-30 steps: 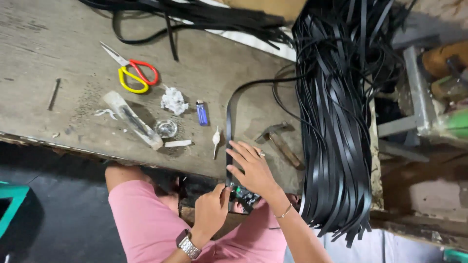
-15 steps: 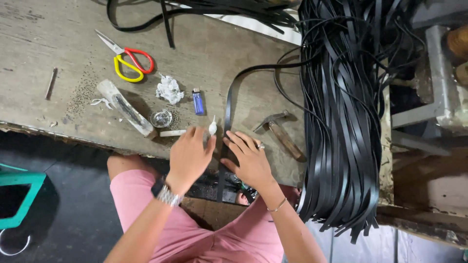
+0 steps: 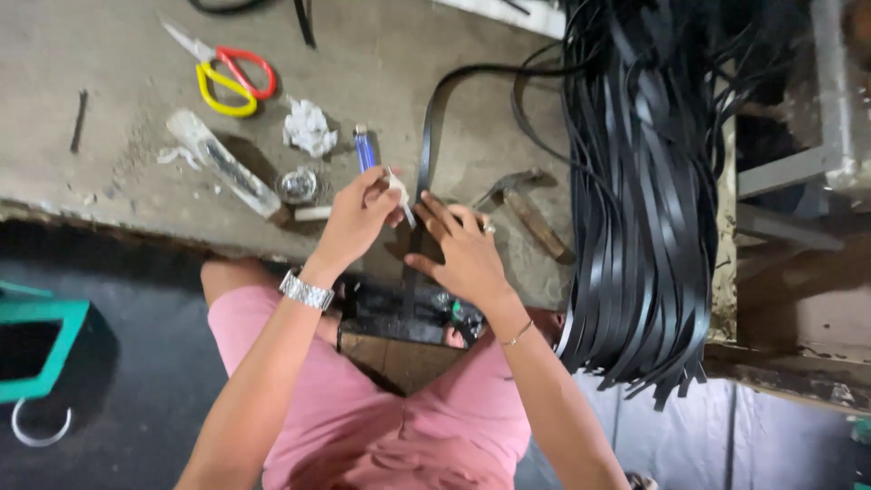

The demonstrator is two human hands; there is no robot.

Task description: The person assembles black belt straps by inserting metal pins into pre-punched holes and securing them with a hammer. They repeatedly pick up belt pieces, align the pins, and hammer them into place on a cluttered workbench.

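Two hands working at desk's near edge: right hand pressing black strap flat, fingers spread; left hand pinching small white tool. Best keeping strap pinned & tool tip steady near the fingers.

scissors with red and yellow handles lie on the worn bench. crumpled paper sits just beside a blue lighter, a hammer to their right. a teal frame stands on the floor.

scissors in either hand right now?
No: the scissors lie on the bench, apart from both the left hand and the right hand.
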